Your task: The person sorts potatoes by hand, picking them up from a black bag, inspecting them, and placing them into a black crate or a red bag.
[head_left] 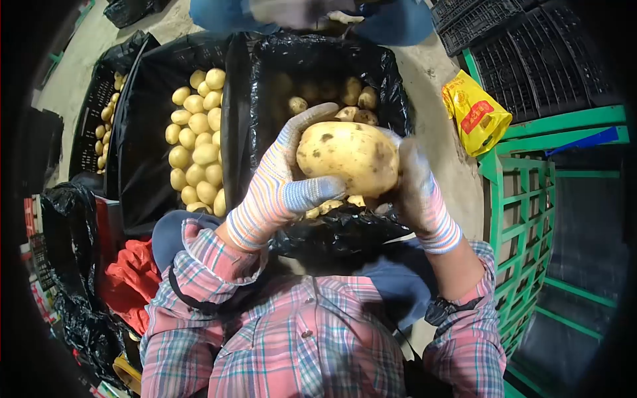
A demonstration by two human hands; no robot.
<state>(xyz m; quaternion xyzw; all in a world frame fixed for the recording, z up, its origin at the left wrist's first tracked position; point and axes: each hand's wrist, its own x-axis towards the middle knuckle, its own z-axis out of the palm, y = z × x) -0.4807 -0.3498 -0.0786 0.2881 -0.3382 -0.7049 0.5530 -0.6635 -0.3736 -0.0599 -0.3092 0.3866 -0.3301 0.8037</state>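
A large yellow potato (348, 158) with dark blotches is held up between my two gloved hands. My left hand (285, 176), in a striped knit glove, wraps round its left end, with the thumb along the lower side. On the right end my right hand (419, 189) grips it, its fingers dirty and a little blurred. Below the hands stands a crate lined with black plastic (318, 53), holding several blotched potatoes (366, 98). The big potato hides part of what lies in that crate.
To the left is a lined crate (142, 132) of clean yellow potatoes (196, 146), with another crate (83, 126) beyond. A yellow bag (476, 113) lies near a green metal frame (517, 219) and black crates (531, 60). Red plastic (129, 282) lies left. Another person's legs (398, 23) are opposite.
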